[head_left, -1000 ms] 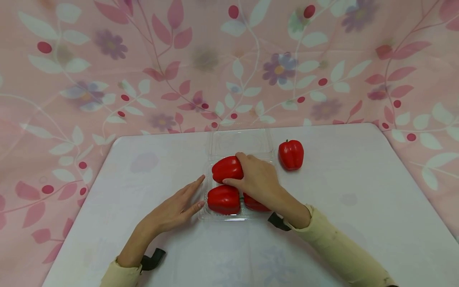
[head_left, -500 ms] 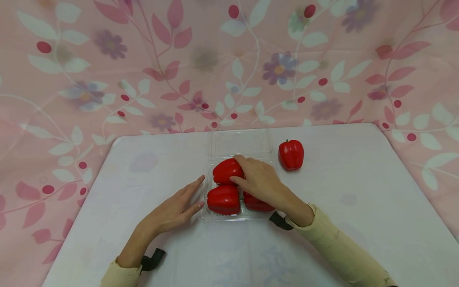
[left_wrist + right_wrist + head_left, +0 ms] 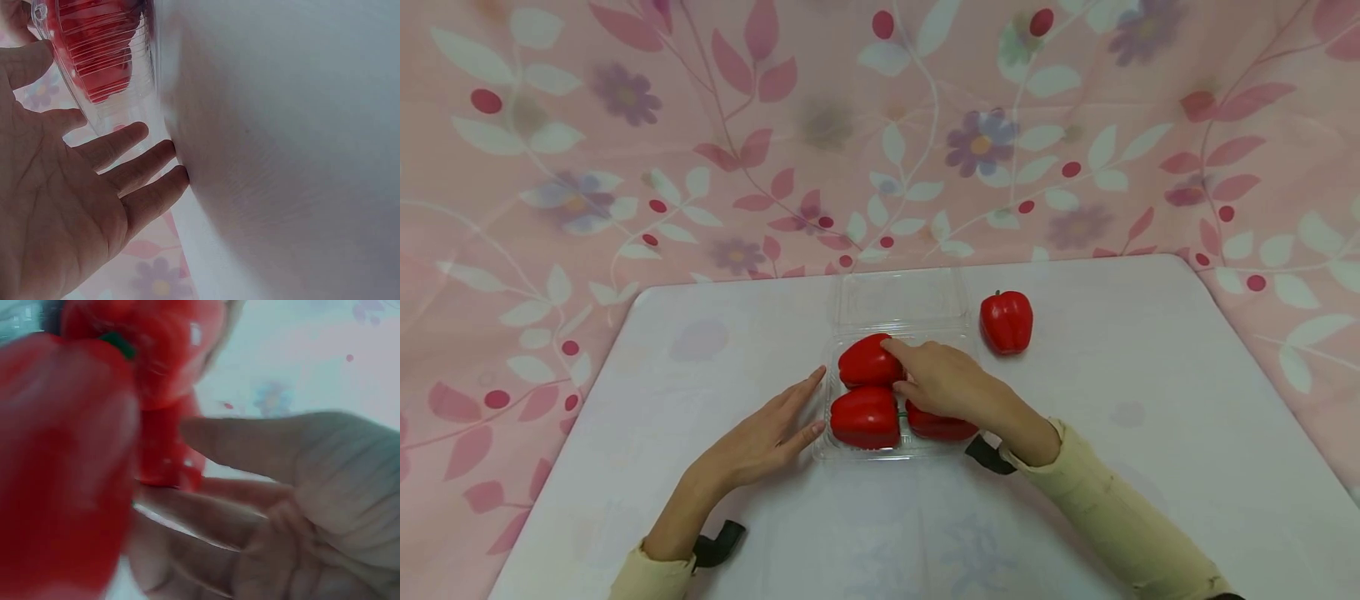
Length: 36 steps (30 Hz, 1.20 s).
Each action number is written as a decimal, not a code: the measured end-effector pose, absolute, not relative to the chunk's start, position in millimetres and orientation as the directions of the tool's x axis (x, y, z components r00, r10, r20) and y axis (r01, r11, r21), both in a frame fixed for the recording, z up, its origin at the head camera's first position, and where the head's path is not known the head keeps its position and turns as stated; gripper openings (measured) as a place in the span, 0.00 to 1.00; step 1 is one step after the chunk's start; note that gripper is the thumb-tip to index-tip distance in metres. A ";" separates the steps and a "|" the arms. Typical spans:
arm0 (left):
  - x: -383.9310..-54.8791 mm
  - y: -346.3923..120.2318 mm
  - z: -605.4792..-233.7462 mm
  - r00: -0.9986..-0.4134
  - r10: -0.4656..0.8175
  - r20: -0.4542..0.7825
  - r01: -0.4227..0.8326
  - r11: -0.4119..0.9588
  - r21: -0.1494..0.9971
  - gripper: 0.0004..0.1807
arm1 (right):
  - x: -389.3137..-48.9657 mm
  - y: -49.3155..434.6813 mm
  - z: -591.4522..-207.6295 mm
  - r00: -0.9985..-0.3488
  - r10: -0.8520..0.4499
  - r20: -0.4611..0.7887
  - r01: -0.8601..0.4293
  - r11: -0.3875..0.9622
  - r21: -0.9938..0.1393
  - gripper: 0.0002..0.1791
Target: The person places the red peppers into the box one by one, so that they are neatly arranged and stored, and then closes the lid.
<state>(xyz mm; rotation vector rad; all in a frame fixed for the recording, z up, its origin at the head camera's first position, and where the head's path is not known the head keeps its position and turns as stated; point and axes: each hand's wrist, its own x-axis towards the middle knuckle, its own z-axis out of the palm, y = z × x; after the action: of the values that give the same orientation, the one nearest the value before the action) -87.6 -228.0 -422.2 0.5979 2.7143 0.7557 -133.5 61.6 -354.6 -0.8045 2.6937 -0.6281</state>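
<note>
Head view: my left hand [image 3: 771, 437], fingers straight, is beside a clear plastic box [image 3: 901, 302] with three red bell peppers [image 3: 865, 417] inside. My right hand [image 3: 951, 383] is at the far one; I cannot tell if it grips. A white worktop [image 3: 1150, 400] holds another pepper [image 3: 1007, 322].

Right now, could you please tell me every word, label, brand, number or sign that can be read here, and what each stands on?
There are none: no lettering can be read on the red peppers, clear container or white tabletop, and the pink backdrop shows only printed leaves, berries and flowers.
</note>
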 end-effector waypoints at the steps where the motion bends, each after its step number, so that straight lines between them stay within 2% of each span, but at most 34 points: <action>1: -87.5 -228.0 -422.0 -0.882 0.452 -0.137 0.316 0.780 0.540 0.42 | -133.1 62.1 -353.0 -0.797 -0.585 -0.150 -0.465 0.754 -0.464 0.36; 6: -87.8 -227.7 -422.6 -0.882 0.448 -0.146 0.307 0.782 0.542 0.42 | -131.9 63.3 -347.8 -0.747 -0.626 -0.224 -0.494 0.748 -0.442 0.39; 14: -88.0 -229.8 -423.5 -0.881 0.447 -0.154 0.298 0.778 0.553 0.42 | -133.1 61.9 -349.9 -0.737 -0.626 -0.255 -0.497 0.757 -0.424 0.40; 21: -88.3 -229.8 -422.7 -0.881 0.446 -0.161 0.290 0.776 0.560 0.41 | -138.4 64.9 -353.8 -0.751 -0.611 -0.249 -0.463 0.757 -0.461 0.38; 36: -87.7 -229.6 -422.4 -0.882 0.442 -0.160 0.291 0.780 0.553 0.41 | -138.8 89.1 -346.4 -0.813 -0.578 -0.072 -0.486 0.742 -0.462 0.31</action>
<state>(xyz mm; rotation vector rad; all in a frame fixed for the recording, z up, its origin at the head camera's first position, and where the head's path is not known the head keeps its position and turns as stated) -87.7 -229.6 -422.4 0.5671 2.6918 0.7696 -138.8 89.1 -346.4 -0.8449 2.7321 -0.6372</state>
